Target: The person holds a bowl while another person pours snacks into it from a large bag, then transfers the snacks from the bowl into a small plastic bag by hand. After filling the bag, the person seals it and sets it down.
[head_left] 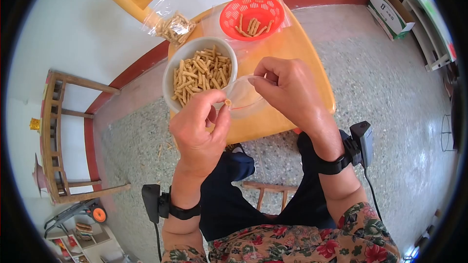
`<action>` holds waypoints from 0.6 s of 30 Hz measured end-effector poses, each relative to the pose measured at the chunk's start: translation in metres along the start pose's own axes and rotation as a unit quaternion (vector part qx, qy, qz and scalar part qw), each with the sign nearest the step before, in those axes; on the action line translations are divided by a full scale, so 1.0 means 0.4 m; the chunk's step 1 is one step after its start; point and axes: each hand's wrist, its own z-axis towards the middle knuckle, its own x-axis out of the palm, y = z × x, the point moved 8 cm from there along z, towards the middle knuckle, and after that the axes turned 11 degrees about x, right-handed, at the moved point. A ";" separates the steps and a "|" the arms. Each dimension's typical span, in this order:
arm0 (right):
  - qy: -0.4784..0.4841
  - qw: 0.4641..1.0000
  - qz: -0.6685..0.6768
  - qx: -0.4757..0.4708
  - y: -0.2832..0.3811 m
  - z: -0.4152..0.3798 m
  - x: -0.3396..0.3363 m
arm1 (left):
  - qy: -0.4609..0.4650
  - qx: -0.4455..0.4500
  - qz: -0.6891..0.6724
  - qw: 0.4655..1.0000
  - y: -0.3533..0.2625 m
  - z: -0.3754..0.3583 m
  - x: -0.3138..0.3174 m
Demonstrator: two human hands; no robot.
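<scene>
My left hand (201,126) is closed, its thumb and forefinger pinching a short tan snack stick (227,103) whose end points at me. Just right of it, a clear zip bag (247,98) is spread with its mouth apart. My right hand (290,87) grips the rim of that bag between thumb and bent fingers. Behind my left hand stands a round white bowl (233,60) heaped with snack sticks (202,74). The bowl and the bag are over the seat of a yellow wooden chair (307,68).
A red plastic basket (251,4) with several sticks is at the back of the seat. Left of it lies a filled clear bag (176,28). A wooden stool or rack (56,131) stands on the left, a cardboard box (387,15) at the far right. Crumbs lie on the floor.
</scene>
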 end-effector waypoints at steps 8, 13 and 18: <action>0.001 1.000 0.021 -0.021 0.001 -0.004 0.004 | 0.046 0.027 0.062 0.997 -0.003 0.003 0.037; 0.007 0.998 0.062 -0.027 -0.006 0.000 -0.006 | 0.121 0.061 0.085 0.987 -0.007 0.000 0.049; 0.058 0.995 0.077 0.037 -0.034 0.013 -0.020 | 0.152 0.055 0.039 0.986 -0.011 -0.005 0.050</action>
